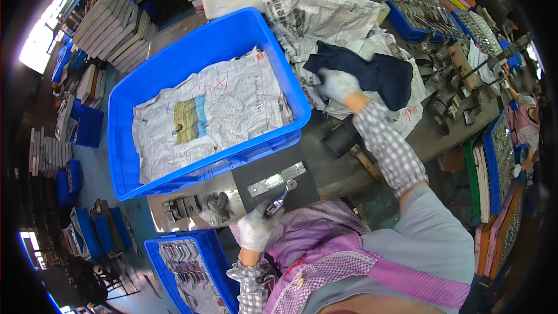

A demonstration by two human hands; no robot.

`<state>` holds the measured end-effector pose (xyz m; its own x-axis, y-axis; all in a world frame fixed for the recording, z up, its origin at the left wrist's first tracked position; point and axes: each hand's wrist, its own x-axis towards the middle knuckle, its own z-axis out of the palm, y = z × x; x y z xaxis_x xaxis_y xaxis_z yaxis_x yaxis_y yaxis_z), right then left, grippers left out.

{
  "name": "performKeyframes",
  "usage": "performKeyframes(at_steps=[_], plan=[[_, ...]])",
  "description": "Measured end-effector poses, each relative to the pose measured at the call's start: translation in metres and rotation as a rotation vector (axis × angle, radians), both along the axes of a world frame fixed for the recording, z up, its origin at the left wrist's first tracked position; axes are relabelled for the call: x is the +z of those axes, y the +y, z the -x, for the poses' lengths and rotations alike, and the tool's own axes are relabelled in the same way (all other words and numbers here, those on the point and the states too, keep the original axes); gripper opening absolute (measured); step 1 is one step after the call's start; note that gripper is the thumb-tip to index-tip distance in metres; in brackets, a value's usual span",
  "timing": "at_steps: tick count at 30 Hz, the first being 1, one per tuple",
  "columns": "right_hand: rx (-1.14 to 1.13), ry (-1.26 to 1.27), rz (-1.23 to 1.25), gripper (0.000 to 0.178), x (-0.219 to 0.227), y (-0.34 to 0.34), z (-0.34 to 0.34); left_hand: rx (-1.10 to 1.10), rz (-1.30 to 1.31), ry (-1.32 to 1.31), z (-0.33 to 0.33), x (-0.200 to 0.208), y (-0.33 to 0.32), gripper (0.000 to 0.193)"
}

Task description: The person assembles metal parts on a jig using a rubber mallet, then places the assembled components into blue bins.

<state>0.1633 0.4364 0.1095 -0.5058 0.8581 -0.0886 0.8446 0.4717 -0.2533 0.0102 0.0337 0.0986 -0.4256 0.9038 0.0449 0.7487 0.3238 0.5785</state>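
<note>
My left hand, in a white glove, is closed round the handle of a ratchet wrench. The wrench's round head points up and right, above a dark mat. On that mat lies a flat metal strip with a greenish patch. Farther off to the right, my right hand, also gloved in white, has its fingers closed at the left part of a navy cloth. The cloth lies crumpled over paper wrapping; my fingertips are partly hidden against it.
A big blue bin lined with newspaper stands left on the bench. A grey rag and a black block sit near the front edge. Below left, another blue bin holds metal parts. A co-worker is at far right.
</note>
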Motion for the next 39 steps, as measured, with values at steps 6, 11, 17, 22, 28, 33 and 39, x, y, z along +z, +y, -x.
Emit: performKeyframes(at_steps=[6, 11, 17, 22, 28, 33, 39], plan=[[0.391, 0.687, 0.407, 0.039, 0.045, -0.177, -0.029, -0.187, 0.08, 0.14, -0.006, -0.004, 0.004, 0.03], [0.256, 0.8, 0.901, 0.036, -0.039, -0.242, -0.014, -0.021, -0.183, -0.157, 0.004, -0.001, 0.023, 0.033], [0.254, 0.568, 0.583, 0.022, -0.021, -0.225, 0.034, 0.545, -0.158, -0.237, 0.018, -0.057, -0.025, 0.036], [0.193, 0.348, 0.538, 0.022, -0.018, -0.221, 0.038, 0.372, -0.224, -0.016, 0.013, -0.055, -0.006, 0.042], [0.051, 0.712, 0.287, 0.024, -0.076, -0.21, -0.013, 0.137, -0.052, 0.222, -0.012, -0.084, 0.017, 0.07], [0.185, 0.787, 0.079, 0.026, -0.099, -0.211, -0.017, 0.132, -0.041, 0.272, -0.018, -0.085, 0.024, 0.074], [0.287, 0.732, 0.008, 0.028, -0.089, -0.207, -0.021, 0.151, -0.04, 0.309, -0.02, -0.088, 0.022, 0.074]])
